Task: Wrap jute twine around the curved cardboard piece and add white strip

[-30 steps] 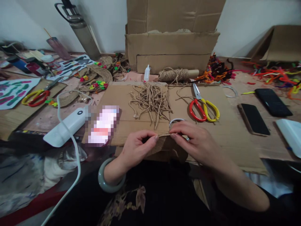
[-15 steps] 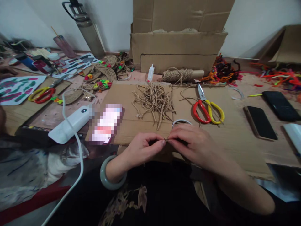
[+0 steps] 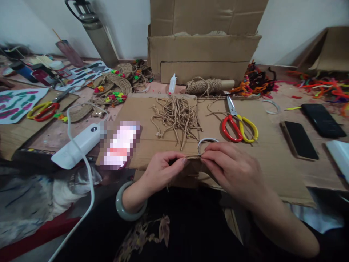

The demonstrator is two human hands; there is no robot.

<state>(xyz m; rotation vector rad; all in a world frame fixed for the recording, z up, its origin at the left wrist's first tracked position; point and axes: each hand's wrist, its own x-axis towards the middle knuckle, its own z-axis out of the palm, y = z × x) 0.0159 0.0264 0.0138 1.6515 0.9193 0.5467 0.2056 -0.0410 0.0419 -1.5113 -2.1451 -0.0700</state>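
My left hand (image 3: 161, 171) and my right hand (image 3: 231, 169) meet at the near edge of a cardboard sheet (image 3: 272, 160). Both pinch a short piece of jute twine (image 3: 193, 157) stretched between their fingertips. A pale ring (image 3: 207, 141) lies just beyond my right hand's fingers, partly hidden by them. A pile of cut twine pieces (image 3: 176, 118) lies on the cardboard a little farther away. A grey-green bangle (image 3: 128, 204) is on my left wrist.
Red-and-yellow scissors (image 3: 239, 125) lie right of the pile. A twine spool (image 3: 207, 86) and a small glue bottle (image 3: 172, 83) stand before cardboard boxes (image 3: 203, 54). Two dark phones (image 3: 300, 140) lie at right, a white device with cable (image 3: 77, 147) at left, pipe cleaners (image 3: 253, 82) behind.
My hands closed together half a second ago and have drawn slightly apart again, with the twine stretched between them. The view shifted a little.
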